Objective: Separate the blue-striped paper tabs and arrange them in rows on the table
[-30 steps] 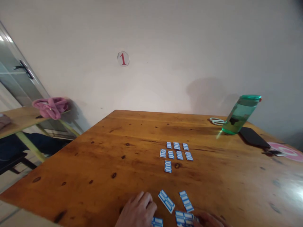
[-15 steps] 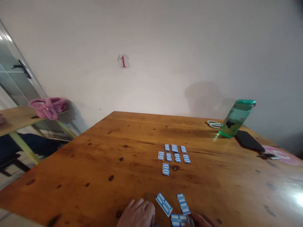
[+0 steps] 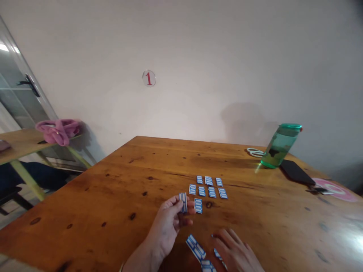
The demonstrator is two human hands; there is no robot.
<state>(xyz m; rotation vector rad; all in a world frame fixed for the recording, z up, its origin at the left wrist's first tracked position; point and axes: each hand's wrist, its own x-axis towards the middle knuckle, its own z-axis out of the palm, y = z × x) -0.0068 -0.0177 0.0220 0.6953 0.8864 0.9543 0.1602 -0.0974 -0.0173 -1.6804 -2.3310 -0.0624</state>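
A big wood table [image 3: 113, 181] fills the near part of the scene; at its far right stands a green bottle [image 3: 280, 145], with a loop of white cord [image 3: 254, 152] just left of it and a flat black thing [image 3: 296, 172] to its right; a pink round mat [image 3: 337, 192] lies at the right, with small dark things by its left edge. At the far left, a fluffy pink thing [image 3: 59, 131] sits on a smaller table [image 3: 17, 145], near a door [image 3: 25, 102]; a round sign [image 3: 149, 78] with a red 1 is on the wall.

8 small blue and white cards [image 3: 211, 192] lie in the middle, set out as 3, then 4, then 1 nearest.

The left hand [image 3: 170, 219] is up with its palm turned to the right; its thumb and fingers pinch a striped card [image 3: 183, 202], and its other fingers are spread; a fingertip hides a bit of the nearest laid card. The right hand [image 3: 236, 247] is palm down with bent fingers, and it hides part of a near card [image 3: 219, 257]; I cannot tell if it grips it; a slanted card [image 3: 195, 247] lies between the 2 hands.
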